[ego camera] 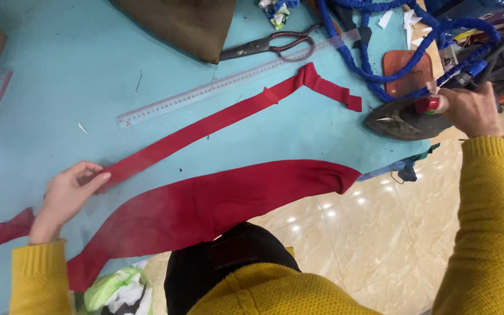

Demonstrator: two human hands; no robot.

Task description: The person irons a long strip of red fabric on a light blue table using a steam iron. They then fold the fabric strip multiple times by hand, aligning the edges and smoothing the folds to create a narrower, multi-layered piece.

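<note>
My left hand (68,195) pinches the near end of a long narrow red fabric strip (217,119) that runs diagonally across the light blue table (59,64). A wider red fabric piece (217,204) lies below it along the table's front edge. At the table's right edge my right hand (468,108) grips the red handle of a dark metal iron (401,121); the iron sits apart from both fabric pieces.
A clear plastic ruler (228,81) lies above the strip. Large dark scissors (275,45) and a brown cloth (188,23) lie at the back. A blue coiled hose (403,35) and an orange-brown pad (406,70) are near the iron. Tiled floor lies beyond the right edge.
</note>
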